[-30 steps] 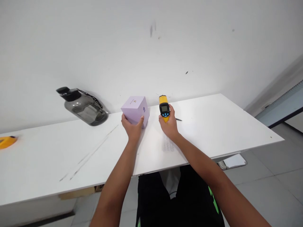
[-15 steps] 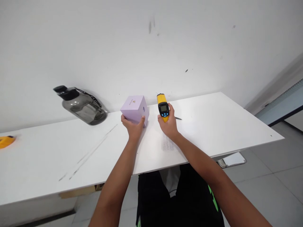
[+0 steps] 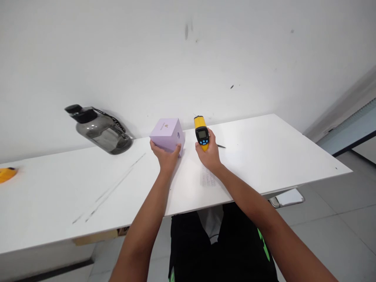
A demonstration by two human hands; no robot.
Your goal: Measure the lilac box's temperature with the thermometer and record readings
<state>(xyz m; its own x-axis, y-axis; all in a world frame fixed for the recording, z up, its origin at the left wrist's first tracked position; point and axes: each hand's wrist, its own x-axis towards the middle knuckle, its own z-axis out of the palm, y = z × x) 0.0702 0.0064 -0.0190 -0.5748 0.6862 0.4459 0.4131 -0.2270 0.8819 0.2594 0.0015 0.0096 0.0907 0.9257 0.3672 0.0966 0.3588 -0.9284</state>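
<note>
My left hand [image 3: 166, 156] is closed around the lower front of a pale purple box [image 3: 164, 129], with the thumb on its right side. The box has a small gold mark on top and a dark emblem on the right face. In my right hand [image 3: 210, 154] is a yellow and black infrared thermometer [image 3: 202, 131], held by its handle, its small screen and blue buttons facing me. Behind that hand a black pen [image 3: 221, 146] lies on the white table [image 3: 264, 156], partly hidden. A sheet of paper with handwriting [image 3: 208, 178] lies below the right wrist.
A large grey see-through bottle [image 3: 102, 131] with a black cap and strap stands at the back left, by the white wall [image 3: 164, 58]. An orange object [image 3: 7, 174] is cut off at the left edge. The table's front edge runs just before my lap.
Almost nothing differs. The view has shifted very slightly; both hands keep hold of the box and the thermometer in the same places.
</note>
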